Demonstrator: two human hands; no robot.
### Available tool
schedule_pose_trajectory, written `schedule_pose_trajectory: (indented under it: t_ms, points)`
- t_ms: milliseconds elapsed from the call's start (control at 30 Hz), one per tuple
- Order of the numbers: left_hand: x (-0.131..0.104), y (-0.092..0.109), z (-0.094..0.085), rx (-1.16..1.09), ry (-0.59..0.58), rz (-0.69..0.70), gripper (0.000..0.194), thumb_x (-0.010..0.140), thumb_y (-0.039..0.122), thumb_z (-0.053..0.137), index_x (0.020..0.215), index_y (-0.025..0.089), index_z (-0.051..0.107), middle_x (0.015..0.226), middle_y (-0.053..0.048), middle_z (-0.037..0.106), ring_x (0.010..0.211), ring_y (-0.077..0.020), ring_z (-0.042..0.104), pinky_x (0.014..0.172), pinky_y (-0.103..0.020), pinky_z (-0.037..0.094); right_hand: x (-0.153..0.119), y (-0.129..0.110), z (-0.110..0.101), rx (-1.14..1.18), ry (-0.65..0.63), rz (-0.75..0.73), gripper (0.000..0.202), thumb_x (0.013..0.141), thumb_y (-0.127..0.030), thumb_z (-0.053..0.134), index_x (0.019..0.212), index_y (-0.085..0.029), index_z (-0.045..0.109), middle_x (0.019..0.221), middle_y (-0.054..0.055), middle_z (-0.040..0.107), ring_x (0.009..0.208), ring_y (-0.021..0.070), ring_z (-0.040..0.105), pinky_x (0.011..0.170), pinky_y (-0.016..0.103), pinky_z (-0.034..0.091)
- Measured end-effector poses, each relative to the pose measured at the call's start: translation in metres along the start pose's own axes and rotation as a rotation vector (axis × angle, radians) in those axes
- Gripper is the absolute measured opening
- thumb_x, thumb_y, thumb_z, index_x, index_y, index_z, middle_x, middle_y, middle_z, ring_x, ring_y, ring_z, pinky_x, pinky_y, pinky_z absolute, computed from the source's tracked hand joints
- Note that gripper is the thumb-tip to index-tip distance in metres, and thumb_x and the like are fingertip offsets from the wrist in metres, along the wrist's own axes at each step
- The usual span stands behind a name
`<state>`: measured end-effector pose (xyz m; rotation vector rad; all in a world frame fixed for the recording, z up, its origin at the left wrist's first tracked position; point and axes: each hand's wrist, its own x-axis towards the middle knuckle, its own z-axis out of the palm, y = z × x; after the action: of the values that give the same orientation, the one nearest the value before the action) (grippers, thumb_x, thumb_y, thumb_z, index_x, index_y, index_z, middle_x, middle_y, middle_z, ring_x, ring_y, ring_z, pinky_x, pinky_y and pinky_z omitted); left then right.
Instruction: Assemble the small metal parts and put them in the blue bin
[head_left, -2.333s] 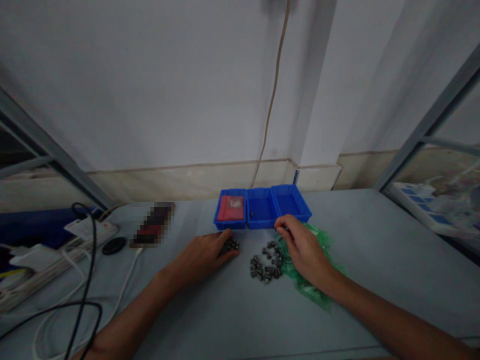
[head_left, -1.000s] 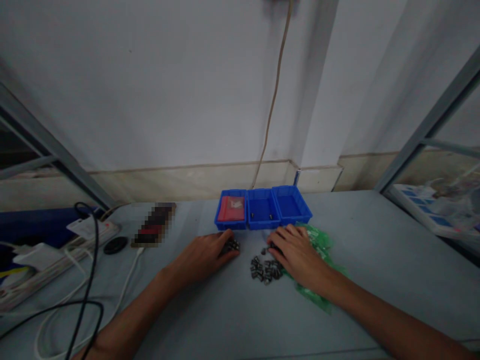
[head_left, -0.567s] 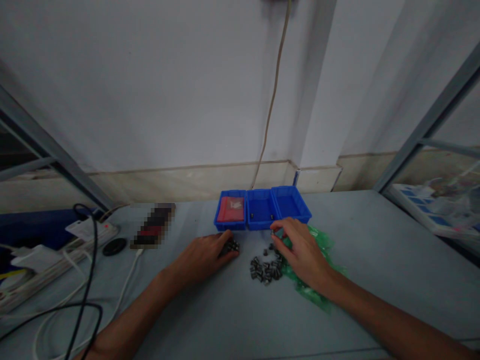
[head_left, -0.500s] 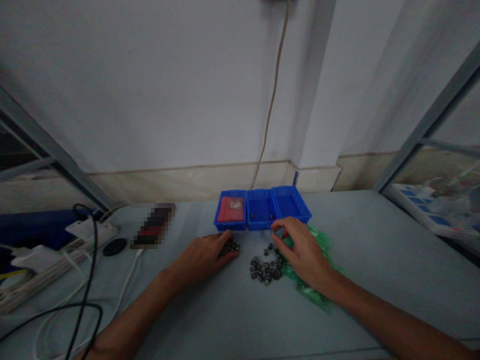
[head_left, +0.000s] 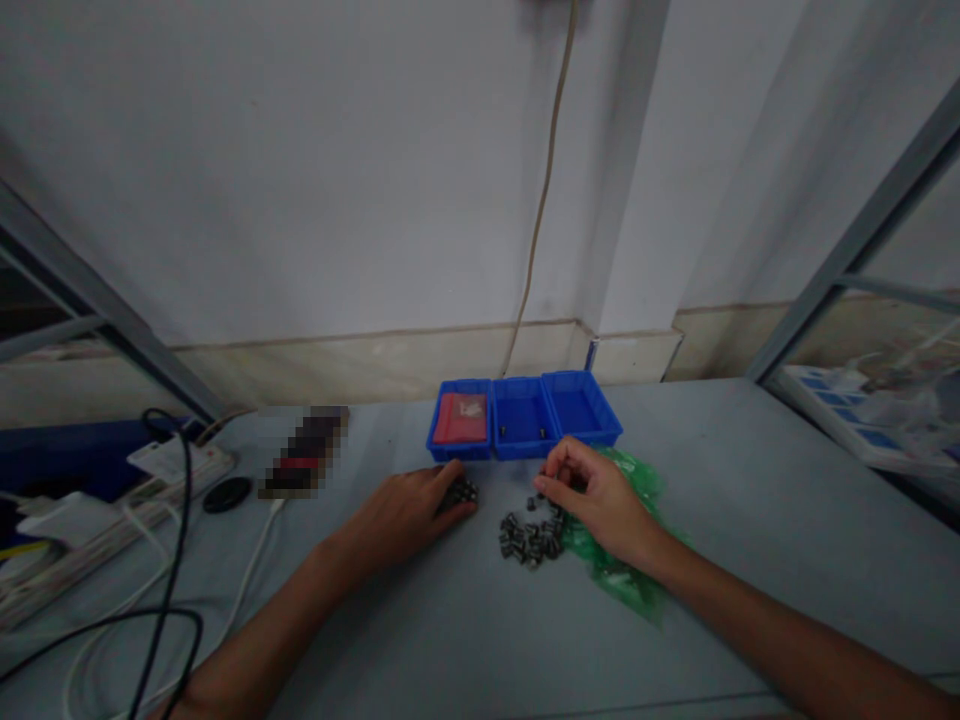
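My left hand [head_left: 420, 510] rests on the table, its fingers curled around a cluster of small dark metal parts [head_left: 463, 491]. My right hand [head_left: 589, 490] is closed in a pinch just above a loose pile of similar metal parts [head_left: 531, 540]; what its fingertips hold is too small to make out. Behind the hands three blue bins stand in a row. The left bin [head_left: 459, 453] contains a red packet [head_left: 460, 418]. Two small parts lie in the middle bin [head_left: 521, 405]. Nothing shows inside the right bin [head_left: 581, 405].
Green plastic wrap [head_left: 626, 575] lies under and beside my right hand. On the left are a pixelated device [head_left: 306, 455], a black disc [head_left: 228, 494], a power strip [head_left: 45, 590] and cables. A tray with clear bags [head_left: 862, 420] sits at the right.
My right hand has moved slightly down and its thumb and fingertips have come closer together, nearer the pile. My left hand has stayed in place.
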<state>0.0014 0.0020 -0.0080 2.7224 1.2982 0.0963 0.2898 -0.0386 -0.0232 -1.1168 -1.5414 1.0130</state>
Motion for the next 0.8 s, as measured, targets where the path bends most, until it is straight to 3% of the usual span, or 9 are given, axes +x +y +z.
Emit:
schedule_pose_trajectory:
  t_ms: [200, 367, 567, 800]
  points:
    - [-0.0011, 0.0013, -0.0018, 0.000, 0.005, 0.011, 0.044, 0.108, 0.058, 0.046, 0.130, 0.022, 0.057, 0.111, -0.012, 0.078, 0.094, -0.0311, 0.076, 0.080, -0.040, 0.055, 0.0017, -0.0069, -0.0008, 0.147, 0.008, 0.018, 0.029, 0.090, -0.046, 0.080, 0.088, -0.022, 0.062, 0.075, -0.004, 0.057, 0.064, 0.0137, 0.049, 0.059, 0.027, 0.037]
    - [-0.0012, -0.0020, 0.0020, -0.012, 0.025, 0.022, 0.045, 0.108, 0.060, 0.045, 0.128, 0.022, 0.057, 0.108, -0.011, 0.077, 0.091, -0.0305, 0.075, 0.077, -0.038, 0.054, 0.0024, -0.0101, -0.0018, 0.259, 0.002, 0.086, 0.034, 0.096, -0.056, 0.070, 0.103, -0.023, 0.062, 0.076, -0.002, 0.067, 0.053, 0.0114, 0.043, 0.049, 0.025, 0.030]
    - [-0.0011, -0.0016, 0.0013, -0.018, 0.022, 0.023, 0.042, 0.108, 0.058, 0.047, 0.128, 0.022, 0.057, 0.110, -0.011, 0.077, 0.094, -0.0310, 0.075, 0.077, -0.038, 0.054, 0.0030, -0.0072, -0.0020, 0.329, 0.048, 0.202, 0.039, 0.095, -0.061, 0.068, 0.101, -0.023, 0.063, 0.061, -0.007, 0.051, 0.047, 0.0094, 0.038, 0.045, 0.022, 0.024]
    - [-0.0010, -0.0018, 0.0019, 0.002, 0.022, 0.027, 0.044, 0.108, 0.060, 0.045, 0.127, 0.022, 0.056, 0.109, -0.011, 0.077, 0.091, -0.0295, 0.075, 0.075, -0.037, 0.053, 0.0023, -0.0032, -0.0031, 0.121, 0.074, 0.041, 0.028, 0.096, -0.047, 0.072, 0.111, -0.024, 0.064, 0.086, -0.002, 0.063, 0.056, 0.0119, 0.047, 0.049, 0.025, 0.036]
